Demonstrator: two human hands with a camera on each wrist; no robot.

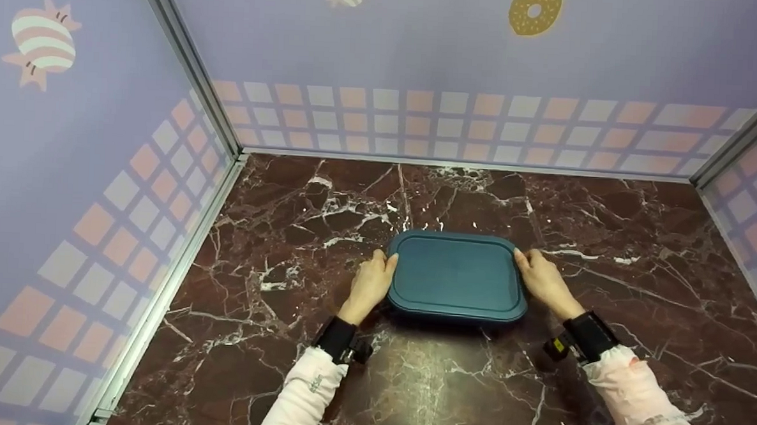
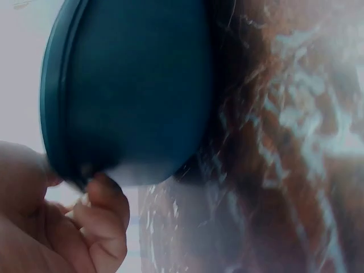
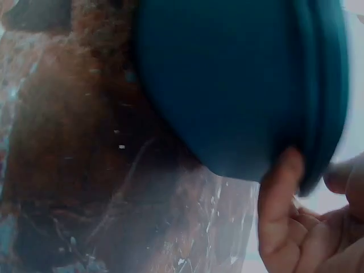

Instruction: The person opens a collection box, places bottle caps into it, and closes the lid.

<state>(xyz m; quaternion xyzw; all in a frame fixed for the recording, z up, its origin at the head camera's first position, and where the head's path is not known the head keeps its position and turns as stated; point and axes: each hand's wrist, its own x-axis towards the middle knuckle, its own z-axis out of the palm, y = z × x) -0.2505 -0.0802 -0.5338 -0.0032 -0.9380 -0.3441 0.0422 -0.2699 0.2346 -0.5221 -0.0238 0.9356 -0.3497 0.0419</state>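
A dark teal, rectangular lidded food container (image 1: 457,273) with rounded corners is held level, lid upward, between both hands. At its left end, my left hand (image 1: 372,277) grips the rim, thumb on the lid's edge and fingers curled beneath. My right hand (image 1: 545,280) holds the opposite end the same way. The left wrist view shows the container's smooth side (image 2: 136,85) and the fingers tucked under the rim. In the right wrist view the container (image 3: 222,85) is blurred, with a fingertip pressed below its rim. Whether its base touches the table cannot be told.
The table (image 1: 271,335) has a dark red-brown marbled top with white veins. Purple panels (image 1: 424,55) with checks and sweets printed on them enclose its back, left and right sides. A metal strip (image 1: 178,267) runs along the left edge.
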